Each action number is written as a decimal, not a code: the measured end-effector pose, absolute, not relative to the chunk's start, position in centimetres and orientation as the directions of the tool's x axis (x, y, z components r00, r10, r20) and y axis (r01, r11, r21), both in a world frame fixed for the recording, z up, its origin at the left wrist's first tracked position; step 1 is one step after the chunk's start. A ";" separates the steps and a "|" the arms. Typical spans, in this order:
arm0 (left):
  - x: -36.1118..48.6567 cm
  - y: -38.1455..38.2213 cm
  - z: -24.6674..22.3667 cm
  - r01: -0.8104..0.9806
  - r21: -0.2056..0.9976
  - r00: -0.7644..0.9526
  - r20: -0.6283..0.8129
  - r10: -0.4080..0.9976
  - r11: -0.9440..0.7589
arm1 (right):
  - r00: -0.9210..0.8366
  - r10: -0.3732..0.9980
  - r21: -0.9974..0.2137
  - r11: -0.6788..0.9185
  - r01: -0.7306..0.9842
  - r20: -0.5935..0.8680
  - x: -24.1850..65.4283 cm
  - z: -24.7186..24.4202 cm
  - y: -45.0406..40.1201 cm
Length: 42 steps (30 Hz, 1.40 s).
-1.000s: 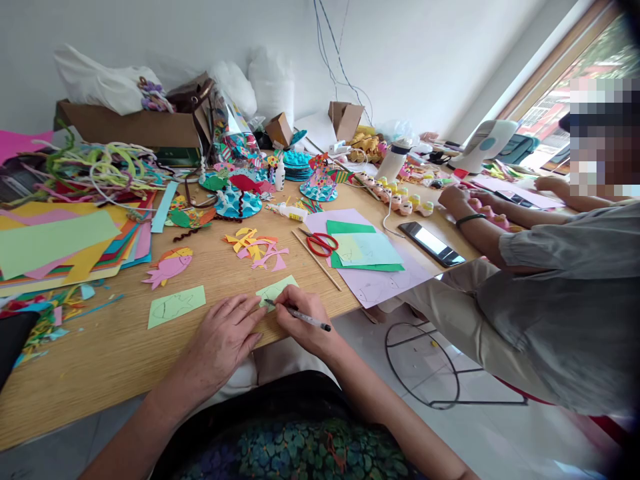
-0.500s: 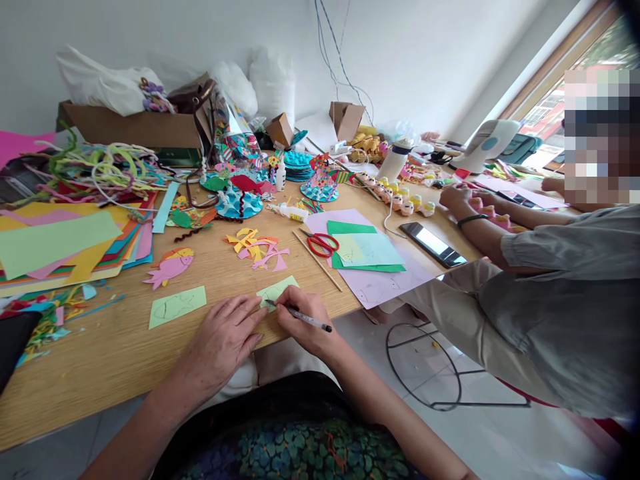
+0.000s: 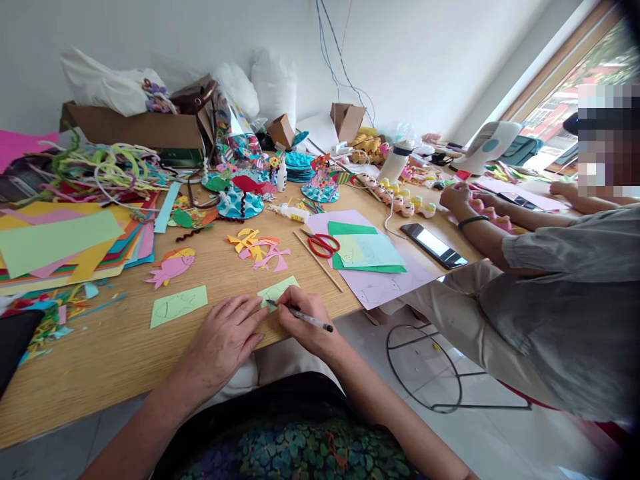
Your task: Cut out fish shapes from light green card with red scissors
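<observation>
My right hand [image 3: 306, 320] grips a pen [image 3: 315, 321], its tip resting on a small green paper [image 3: 283, 288] that bears the start of a line drawing. My left hand [image 3: 231, 340] lies flat with fingers stretched over the paper's left edge. Part of that paper is hidden under both hands. To the left, a second green paper [image 3: 179, 306] carries an outlined fish. A pink paper fish [image 3: 173, 268] with an orange top lies behind it. Red-handled scissors [image 3: 327, 246] rest on green and pale blue sheets [image 3: 380, 251] at the right.
Paper scraps [image 3: 257, 248] and a thin wooden stick [image 3: 320, 261] lie beyond my hands. Coloured sheets [image 3: 60, 243] are stacked at the left. A phone [image 3: 434, 245] lies near the right edge, where a co-worker's arm [image 3: 483, 227] reaches over the table. Glue bottle [image 3: 290, 213] farther back.
The view has shifted very slightly. My hands, the pen and the papers keep practically the same places; the co-worker at the right has leaned a little away.
</observation>
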<state>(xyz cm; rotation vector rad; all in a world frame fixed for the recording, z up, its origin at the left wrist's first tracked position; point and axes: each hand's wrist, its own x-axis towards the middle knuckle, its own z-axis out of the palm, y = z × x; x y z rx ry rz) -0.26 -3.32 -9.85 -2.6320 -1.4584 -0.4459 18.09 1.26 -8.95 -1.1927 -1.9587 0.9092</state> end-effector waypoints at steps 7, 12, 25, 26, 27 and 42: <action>-0.3 -3.3 -9.9 0.841 0.052 0.500 0.304 0.811 -0.538 | -0.367 0.913 -0.825 0.344 0.448 0.181 18.1 -8.8 1.2; -0.4 -3.3 -10.0 0.842 0.056 0.497 0.305 0.812 -0.536 | -0.367 0.913 -0.824 0.341 0.452 0.176 18.0 -8.8 1.2; -0.4 -3.3 -10.2 0.839 0.058 0.499 0.315 0.808 -0.541 | -0.362 0.915 -0.826 0.340 0.449 0.179 18.1 -8.8 1.2; -0.4 -3.3 -10.2 0.840 0.057 0.498 0.316 0.808 -0.540 | -0.362 0.914 -0.825 0.344 0.448 0.184 18.1 -8.8 1.2; -0.4 -3.3 -10.2 0.840 0.057 0.497 0.316 0.808 -0.539 | -0.367 0.911 -0.825 0.349 0.445 0.188 18.1 -8.8 1.2; -0.5 -3.3 -10.2 0.841 0.033 0.505 0.306 0.807 -0.539 | -0.367 0.908 -0.808 0.366 0.462 0.202 18.1 -8.9 1.3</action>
